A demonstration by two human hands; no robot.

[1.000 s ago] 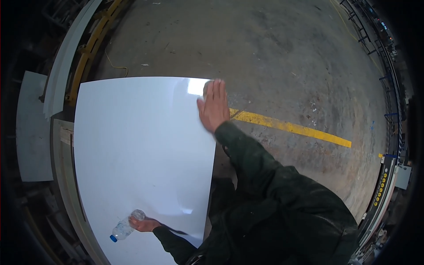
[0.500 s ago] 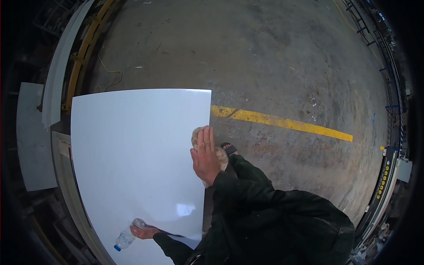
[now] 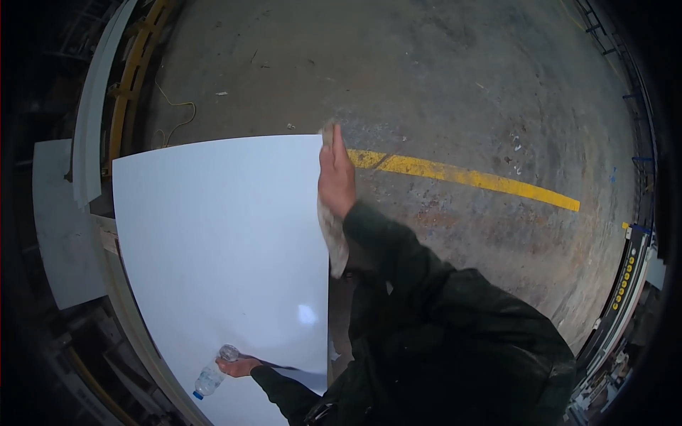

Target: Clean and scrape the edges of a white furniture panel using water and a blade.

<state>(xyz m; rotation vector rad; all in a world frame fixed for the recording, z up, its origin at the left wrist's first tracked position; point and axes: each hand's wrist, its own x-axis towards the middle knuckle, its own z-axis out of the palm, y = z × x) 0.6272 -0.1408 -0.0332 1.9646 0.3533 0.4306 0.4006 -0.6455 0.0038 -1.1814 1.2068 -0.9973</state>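
A large glossy white panel (image 3: 220, 241) lies flat in front of me. At its right edge, near the far corner, my right hand (image 3: 337, 181) presses a beige cloth (image 3: 334, 245) against the rim. The fingers of that hand point away from me, straight and close together, and the cloth trails down along the edge below the palm. At the near left, my left hand (image 3: 238, 366) is wrapped round a clear plastic bottle (image 3: 209, 380) with a blue cap. The bottle is tilted over the panel, cap end toward the lower left.
Left of the panel stand a yellow metal frame (image 3: 126, 92) and long grey sheets (image 3: 96, 121). A thin yellow cable (image 3: 186, 105) lies on the concrete floor (image 3: 440, 92). A yellow painted line (image 3: 483, 182) crosses the floor. Machinery with yellow round parts (image 3: 624, 284) stands far right.
My right hand has slid with the cloth away from me along the panel's right edge, toward the far corner. My left hand keeps its hold on the bottle. The view has shifted slightly.
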